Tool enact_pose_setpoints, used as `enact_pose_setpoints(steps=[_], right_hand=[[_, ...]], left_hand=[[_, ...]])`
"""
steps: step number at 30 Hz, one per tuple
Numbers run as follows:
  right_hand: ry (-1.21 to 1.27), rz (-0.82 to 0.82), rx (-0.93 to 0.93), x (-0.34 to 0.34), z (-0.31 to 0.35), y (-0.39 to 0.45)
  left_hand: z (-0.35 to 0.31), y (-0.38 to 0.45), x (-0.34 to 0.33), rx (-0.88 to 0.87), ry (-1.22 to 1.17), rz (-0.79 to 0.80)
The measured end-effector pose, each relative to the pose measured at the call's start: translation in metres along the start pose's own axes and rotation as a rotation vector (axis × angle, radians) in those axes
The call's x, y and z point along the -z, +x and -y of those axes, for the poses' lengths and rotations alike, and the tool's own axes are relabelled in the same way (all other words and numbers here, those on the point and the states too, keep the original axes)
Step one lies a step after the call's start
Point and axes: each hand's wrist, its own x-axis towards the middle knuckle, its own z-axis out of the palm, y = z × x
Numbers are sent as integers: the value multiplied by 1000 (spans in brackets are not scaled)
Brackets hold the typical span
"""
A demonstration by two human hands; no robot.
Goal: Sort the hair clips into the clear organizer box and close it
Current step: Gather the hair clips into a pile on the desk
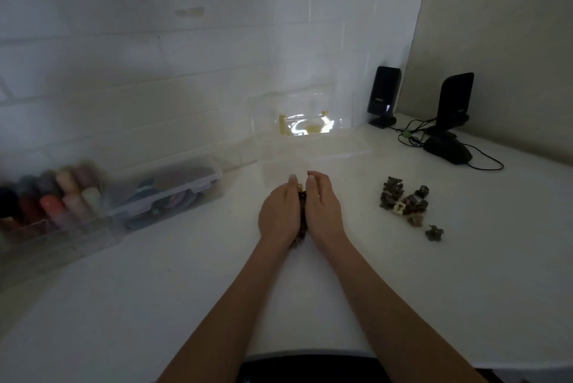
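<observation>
My left hand (pixel 280 212) and my right hand (pixel 322 207) are cupped together on the white table, palms facing each other, with a bunch of dark hair clips (pixel 302 215) pressed between them. Just beyond my fingertips stands the clear organizer box (pixel 313 159), its lid (pixel 302 113) raised against the wall. A loose pile of small dark and beige hair clips (pixel 403 201) lies on the table to the right of my hands, with one clip (pixel 434 233) apart from it.
At the left stand a closed clear box with coloured items (pixel 173 193) and a clear tray of coloured rolls (pixel 52 206). Two black speakers (pixel 384 96) with cables and a black mouse (pixel 448 150) sit at the back right. The table's front edge runs near my body.
</observation>
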Motion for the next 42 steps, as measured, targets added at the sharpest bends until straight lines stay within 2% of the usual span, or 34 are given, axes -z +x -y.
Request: enact_pose_setpoints(steps=[3, 8, 12, 18, 20, 22, 26, 31, 35, 38, 41, 42], right_hand=[[-2, -31, 8, 12, -1, -2], [-179, -171, 125, 44, 1, -8], [-200, -207, 149, 71, -1, -8], [-323, -290, 140, 134, -10, 16], [-342, -310, 88, 161, -17, 23], [-216, -325, -58, 185, -27, 31], [-41, -264, -265, 204, -42, 45], [-190, -156, -262, 202, -45, 62], [-320, -43, -203, 198, -50, 68], [-314, 73, -167, 195, -49, 76], [-271, 180, -250, 192, -46, 92], [-301, 224, -265, 190, -47, 96]], left_hand=[[-9, -2, -20, -89, 69, 18], [-33, -8, -45, -127, 43, 65], [-56, -16, -66, -194, 43, 119], [-85, -24, -100, -69, -132, 222], [-94, -26, -106, -43, -214, 253], [-101, -29, -112, -56, -219, 325], [-113, -32, -122, -62, -273, 346], [-113, -26, -123, 63, -474, 310], [-111, -27, -117, 48, -523, 261], [-105, -43, -123, -8, -426, 174], [-105, -59, -131, -40, -290, 145], [-107, -60, -132, -50, -317, 110]])
